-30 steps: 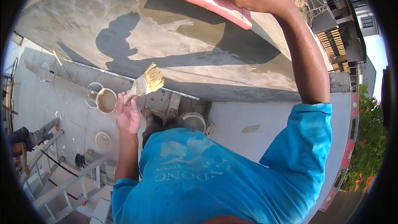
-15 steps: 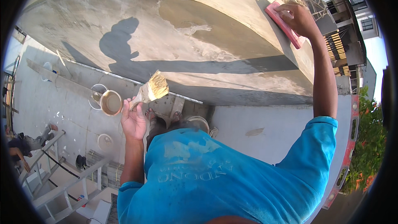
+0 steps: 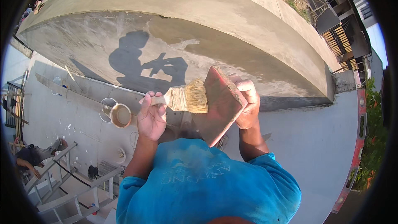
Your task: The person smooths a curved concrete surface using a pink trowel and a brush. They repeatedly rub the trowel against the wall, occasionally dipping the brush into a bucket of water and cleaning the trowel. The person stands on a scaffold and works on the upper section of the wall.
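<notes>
Hard, direct sunlight is flooding the scene, and it is casting a crisp dark shadow (image 3: 143, 64) of the person onto the grey cement wall (image 3: 232, 45). The wet patch of cement is reading darker, without glare. The sky at the right edge is blowing out to pale white. The fisheye lens is bending straight lines toward the rim, and a black circular vignette is closing in the corners. Focus is staying sharp at the centre.

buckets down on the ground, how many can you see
2 show clearly: a brown bucket just left of the left hand, and a pale one farther left by the long plank. Others may be hidden behind the blue shirt.
</notes>
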Demonstrator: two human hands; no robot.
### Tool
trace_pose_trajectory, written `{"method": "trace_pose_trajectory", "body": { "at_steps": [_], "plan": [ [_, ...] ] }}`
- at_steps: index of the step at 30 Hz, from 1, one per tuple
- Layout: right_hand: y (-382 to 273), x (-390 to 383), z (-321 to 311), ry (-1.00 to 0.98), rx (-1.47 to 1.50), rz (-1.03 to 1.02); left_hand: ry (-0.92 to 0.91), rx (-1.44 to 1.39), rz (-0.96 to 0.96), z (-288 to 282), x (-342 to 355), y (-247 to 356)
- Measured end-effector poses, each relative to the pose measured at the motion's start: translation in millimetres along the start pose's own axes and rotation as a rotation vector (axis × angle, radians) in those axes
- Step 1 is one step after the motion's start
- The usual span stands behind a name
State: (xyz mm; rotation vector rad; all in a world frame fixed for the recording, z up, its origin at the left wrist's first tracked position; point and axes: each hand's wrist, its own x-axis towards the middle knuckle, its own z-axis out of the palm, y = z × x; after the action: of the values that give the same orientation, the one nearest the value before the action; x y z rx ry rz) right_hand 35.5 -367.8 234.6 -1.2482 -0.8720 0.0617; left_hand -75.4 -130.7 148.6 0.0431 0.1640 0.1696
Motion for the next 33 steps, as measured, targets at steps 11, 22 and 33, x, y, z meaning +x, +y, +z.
{"method": "trace_pose_trajectory", "body": {
  "at_steps": [11,22,33],
  "plan": [
    [64.0,-1.1,41.8,0.710,-0.667,-0.324,0.219,0.204,-0.002,-73.2,23.5,112.1],
    [116.8,130.1,108.7,1.103,-1.070,-0.502,0.371,0.571,-0.228,-78.2,96.0,279.1],
    [139.6,101.6,150.1,1.052,-1.029,-0.439,0.337,0.575,-0.306,-87.2,124.0,320.2]
  ]
}}
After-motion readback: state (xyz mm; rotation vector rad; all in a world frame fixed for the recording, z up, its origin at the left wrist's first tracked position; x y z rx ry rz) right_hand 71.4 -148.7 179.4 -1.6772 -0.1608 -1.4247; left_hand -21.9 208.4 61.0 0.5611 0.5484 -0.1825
